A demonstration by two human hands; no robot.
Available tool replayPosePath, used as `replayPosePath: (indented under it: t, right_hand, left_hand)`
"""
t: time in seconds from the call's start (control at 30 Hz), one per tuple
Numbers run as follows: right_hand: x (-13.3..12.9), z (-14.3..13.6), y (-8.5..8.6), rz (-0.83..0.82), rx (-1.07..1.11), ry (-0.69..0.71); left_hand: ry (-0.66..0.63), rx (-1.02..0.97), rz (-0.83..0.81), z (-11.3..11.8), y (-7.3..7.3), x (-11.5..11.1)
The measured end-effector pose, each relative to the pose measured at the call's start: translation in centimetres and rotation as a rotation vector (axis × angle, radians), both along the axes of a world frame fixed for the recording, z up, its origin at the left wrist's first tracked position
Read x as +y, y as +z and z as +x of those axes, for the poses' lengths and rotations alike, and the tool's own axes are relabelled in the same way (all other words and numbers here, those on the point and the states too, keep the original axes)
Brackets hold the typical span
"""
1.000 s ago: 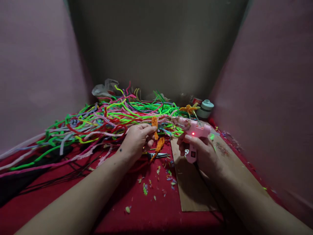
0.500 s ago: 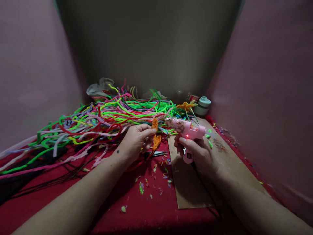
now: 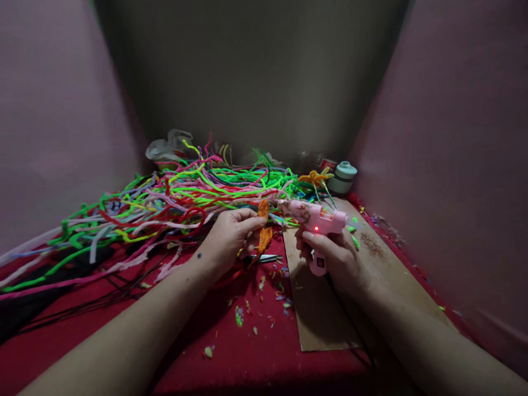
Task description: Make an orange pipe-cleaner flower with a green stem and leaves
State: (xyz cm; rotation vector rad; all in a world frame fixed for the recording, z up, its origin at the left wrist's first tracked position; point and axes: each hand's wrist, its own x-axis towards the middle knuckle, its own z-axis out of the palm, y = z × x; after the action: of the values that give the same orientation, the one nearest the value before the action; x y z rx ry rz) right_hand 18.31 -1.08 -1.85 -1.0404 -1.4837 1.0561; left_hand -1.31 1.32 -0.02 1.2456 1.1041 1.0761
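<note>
Between its thumb and fingers my left hand [image 3: 233, 236] pinches an orange fuzzy piece [image 3: 264, 240], which stands roughly upright. My right hand [image 3: 336, 253] is wrapped round the handle of a pink glue gun [image 3: 317, 215] with a lit red light. The gun's nozzle points left and is close to the top of the orange piece; whether they touch I cannot tell. Scissors [image 3: 269, 258] lie partly hidden behind my left fingers and the orange piece.
A heap of colourful pipe cleaners [image 3: 198, 192] spreads over the red cloth [image 3: 247, 363]. Cardboard [image 3: 317, 324] lies at the right, under the gun. Behind it stand a pale green container [image 3: 342, 179] and an orange flower [image 3: 315, 178]. Fuzz scraps [image 3: 238, 316] dot the cloth.
The orange piece and my left fingertips have shifted very slightly right. The glue gun's nozzle has moved a little left, closer to the orange piece.
</note>
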Motion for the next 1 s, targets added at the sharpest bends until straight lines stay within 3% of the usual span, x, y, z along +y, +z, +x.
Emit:
replayPosePath:
  t: [1.0]
  right_hand:
    - [0.02,0.24,-0.3,0.003,-0.025,0.007]
  left_hand:
    - [-0.015,-0.06,-0.046,-0.05,0.21,0.06]
